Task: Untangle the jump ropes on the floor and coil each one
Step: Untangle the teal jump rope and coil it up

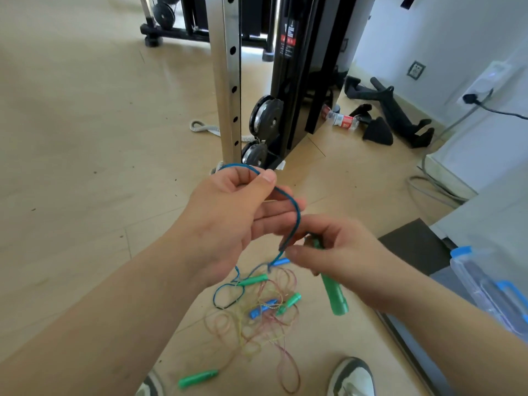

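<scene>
We are in a home gym: a cable machine [288,81] with pulleys [265,114] stands on pale wood floor [85,138].

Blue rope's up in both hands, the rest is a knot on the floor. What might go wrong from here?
1. The blue rope runs from the left hand and right hand down into the floor tangle; pulling upward may tighten the snarl.
2. The green handle held by the right hand dangles and may swing into the strands.
3. A thin loop lies near the right shoe; a step could snag it.
</scene>
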A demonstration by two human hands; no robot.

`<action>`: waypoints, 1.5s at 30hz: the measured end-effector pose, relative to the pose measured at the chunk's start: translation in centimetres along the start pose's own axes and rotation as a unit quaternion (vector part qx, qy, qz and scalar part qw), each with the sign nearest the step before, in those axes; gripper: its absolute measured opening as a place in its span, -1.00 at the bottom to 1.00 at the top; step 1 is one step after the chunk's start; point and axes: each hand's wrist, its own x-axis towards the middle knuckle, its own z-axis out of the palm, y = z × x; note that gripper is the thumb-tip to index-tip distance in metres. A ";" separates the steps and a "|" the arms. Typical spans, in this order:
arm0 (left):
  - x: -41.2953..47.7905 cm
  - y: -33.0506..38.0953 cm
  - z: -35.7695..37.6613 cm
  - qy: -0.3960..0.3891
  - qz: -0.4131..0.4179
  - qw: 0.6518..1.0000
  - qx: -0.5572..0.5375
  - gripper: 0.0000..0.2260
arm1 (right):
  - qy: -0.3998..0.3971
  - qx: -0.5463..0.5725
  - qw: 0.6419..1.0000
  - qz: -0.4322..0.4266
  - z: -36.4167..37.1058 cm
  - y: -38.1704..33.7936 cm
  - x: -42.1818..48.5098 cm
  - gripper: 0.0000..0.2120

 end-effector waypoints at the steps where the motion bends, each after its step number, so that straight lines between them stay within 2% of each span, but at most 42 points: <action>1: -0.1 0.0 0.2 -0.005 -0.003 1.000 -0.010 -0.86 | -0.003 -0.035 0.999 -0.003 0.4 0.0 0.0 -0.89; 4: 0.5 0.1 0.0 0.024 -0.013 0.999 -0.025 -0.83 | 0.064 -0.091 0.994 -0.014 0.5 0.3 0.3 -0.89; 5: 0.7 -0.1 -0.2 0.047 -0.014 0.999 0.017 -0.82 | 0.091 -0.062 0.994 -0.010 0.4 0.2 0.4 -0.87; 7: 1.0 -0.5 -0.8 0.053 -0.010 0.980 0.191 -0.93 | 0.114 0.073 0.991 0.007 0.1 -0.2 0.4 -0.83; 9: 0.4 -1.1 -0.8 -0.039 -0.039 0.951 0.303 -0.79 | 0.112 0.193 0.975 0.011 -0.1 -0.3 0.4 -0.82; 11: -0.4 -1.4 -0.5 -0.150 -0.077 0.920 0.353 -0.68 | 0.125 0.222 0.967 0.023 -0.2 -0.3 0.3 -0.82; 13: -0.7 -1.6 -0.4 -0.191 -0.054 0.894 0.402 -0.74 | 0.149 0.227 0.961 0.046 -0.6 0.1 0.4 -0.82; 15: -0.3 -1.6 -0.9 -0.167 -0.019 0.876 0.451 -0.87 | 0.185 0.198 0.960 0.065 -1.3 0.9 0.6 -0.85; 18: 0.1 -1.3 -1.7 -0.096 0.019 0.841 0.532 -0.83 | 0.245 0.014 0.964 0.102 -3.0 2.7 1.2 -0.86; 19: 0.3 -1.2 -2.0 -0.067 0.021 0.848 0.525 -0.83 | 0.259 -0.015 0.958 0.122 -3.5 3.4 1.4 -0.85; 22: 0.8 -0.6 -2.3 -0.005 -0.009 0.930 0.369 -0.84 | 0.267 -0.025 0.944 0.194 -4.7 5.3 1.7 -0.79; 24: 0.9 -0.1 -2.0 0.016 -0.003 0.957 0.289 -0.84 | 0.252 0.003 0.943 0.218 -4.6 5.8 1.9 -0.83; 25: 0.8 0.1 -1.9 0.023 0.006 0.962 0.273 -0.84 | 0.249 0.014 0.942 0.222 -4.5 5.6 2.0 -0.81; 27: 0.7 0.1 -1.7 0.031 0.014 0.962 0.269 -0.85 | 0.253 -0.032 0.939 0.230 -4.5 4.8 2.0 -0.57; 29: 0.7 -0.2 -1.7 0.023 0.001 0.960 0.278 -0.85 | 0.246 -0.049 0.949 0.192 -4.6 3.6 1.8 -0.68; 31: 0.6 -0.5 -1.4 0.002 -0.018 0.963 0.271 -0.84 | 0.194 0.041 0.970 0.141 -3.9 2.6 1.3 -0.83; 33: 0.5 -0.8 -1.0 -0.017 -0.029 0.972 0.232 -0.83 | 0.112 0.093 0.985 0.096 -2.4 1.4 0.8 -0.82; 37: 0.7 -1.2 -0.4 -0.029 -0.013 0.990 0.140 -0.84 | -0.030 0.059 0.998 0.022 0.3 0.0 0.1 -0.80; 40: 1.2 -1.2 -0.7 0.011 0.029 0.994 0.109 -0.85 | -0.052 0.067 0.996 0.013 0.4 -0.2 0.0 -0.83; 43: 1.6 -1.4 -1.4 0.037 0.091 0.974 0.203 -0.88 | -0.077 0.142 0.987 0.010 0.0 -0.6 -0.2 -0.82; 45: 1.5 -1.6 -1.6 0.026 0.089 0.966 0.240 -0.87 | -0.070 0.163 0.984 0.017 0.5 -0.7 -0.3 -0.88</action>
